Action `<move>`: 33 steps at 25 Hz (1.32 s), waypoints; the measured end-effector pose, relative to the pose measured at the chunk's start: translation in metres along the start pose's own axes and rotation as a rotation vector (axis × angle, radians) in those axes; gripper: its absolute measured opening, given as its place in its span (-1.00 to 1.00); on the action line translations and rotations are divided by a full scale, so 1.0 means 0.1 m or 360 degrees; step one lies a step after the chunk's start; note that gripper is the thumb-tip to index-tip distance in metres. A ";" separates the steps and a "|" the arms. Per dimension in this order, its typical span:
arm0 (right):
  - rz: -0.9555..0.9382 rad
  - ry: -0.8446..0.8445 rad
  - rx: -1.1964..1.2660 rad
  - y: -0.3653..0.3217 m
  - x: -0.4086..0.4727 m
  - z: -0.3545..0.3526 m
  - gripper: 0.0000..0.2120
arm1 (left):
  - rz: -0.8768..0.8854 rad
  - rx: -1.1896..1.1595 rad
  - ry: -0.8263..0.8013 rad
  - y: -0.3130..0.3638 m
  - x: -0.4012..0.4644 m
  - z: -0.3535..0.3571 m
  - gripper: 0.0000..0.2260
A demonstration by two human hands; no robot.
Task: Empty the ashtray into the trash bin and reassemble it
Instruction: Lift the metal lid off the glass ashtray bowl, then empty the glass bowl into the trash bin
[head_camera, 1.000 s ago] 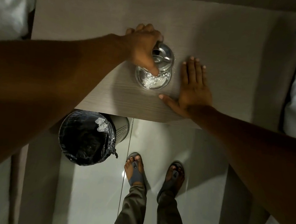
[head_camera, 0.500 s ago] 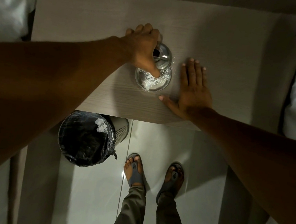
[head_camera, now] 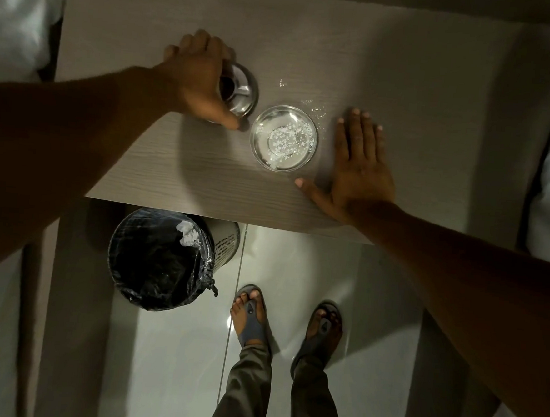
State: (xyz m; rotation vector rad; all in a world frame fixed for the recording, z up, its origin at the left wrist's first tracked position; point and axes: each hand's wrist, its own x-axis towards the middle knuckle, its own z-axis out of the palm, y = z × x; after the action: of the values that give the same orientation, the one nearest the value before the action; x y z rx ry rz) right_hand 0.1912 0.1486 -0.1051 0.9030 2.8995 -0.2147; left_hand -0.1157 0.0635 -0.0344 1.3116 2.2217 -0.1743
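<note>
Our left hand (head_camera: 201, 79) grips the ashtray lid (head_camera: 239, 90); our right hand (head_camera: 359, 168) lies flat, holding nothing. The ash-filled bowl (head_camera: 283, 138) sits between; tipping risks spilling short of the bin (head_camera: 162, 259) at seven o'clock.

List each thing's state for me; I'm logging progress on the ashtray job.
ashtray lid: off the bowl, on the table, gripped by left hand
ashtray bowl: uncovered, white bits still inside
right hand: flat on table, holding nothing
trash bin: open, black liner, white scrap inside
table: white crumbs scattered beside the bowl
</note>
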 end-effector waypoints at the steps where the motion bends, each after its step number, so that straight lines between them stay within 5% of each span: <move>1: -0.0002 0.0001 -0.0001 0.00 0.00 0.00 0.14 | 0.0028 0.0025 0.0003 -0.02 -0.03 0.03 0.15; 5: 0.0000 -0.0004 -0.0013 0.00 0.00 0.00 0.13 | 0.0191 -0.0012 0.0253 0.03 -0.26 0.12 0.05; 9: -0.0004 0.0034 -0.0030 0.01 0.02 0.02 0.12 | 0.0860 -0.0086 0.0772 0.26 -0.79 0.52 -0.49; 12: -0.0027 0.0056 -0.0056 0.02 0.02 0.03 0.11 | 0.1032 -0.0034 0.0760 0.34 -0.92 0.79 -0.73; 17: -0.0051 0.0102 -0.0100 0.04 0.02 0.07 0.08 | 0.0991 -0.0006 0.0782 0.31 -0.84 0.91 -0.83; 22: -0.0035 0.0077 -0.0115 0.07 0.01 0.06 0.09 | 0.0700 -0.0146 0.0891 0.23 -1.48 1.14 -0.78; 25: -0.0025 0.0083 -0.0099 0.05 0.01 0.05 0.09 | 0.0218 -0.0409 0.0892 0.04 -2.24 1.39 -0.84; 29: -0.0022 0.0111 -0.0119 0.05 0.00 0.10 0.08 | -0.0529 -0.1281 0.0885 -0.19 -2.89 1.68 -0.92; 33: -0.0031 0.0167 -0.0111 0.07 0.01 0.17 0.07 | -0.0811 -0.1816 0.0975 -0.43 -3.06 1.91 -0.91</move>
State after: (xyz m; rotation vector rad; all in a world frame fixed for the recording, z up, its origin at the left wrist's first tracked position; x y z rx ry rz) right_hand 0.1947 0.1520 -0.1231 0.9010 2.9919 -0.0686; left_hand 0.0367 -0.2656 -0.0437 0.1510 2.3808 1.2668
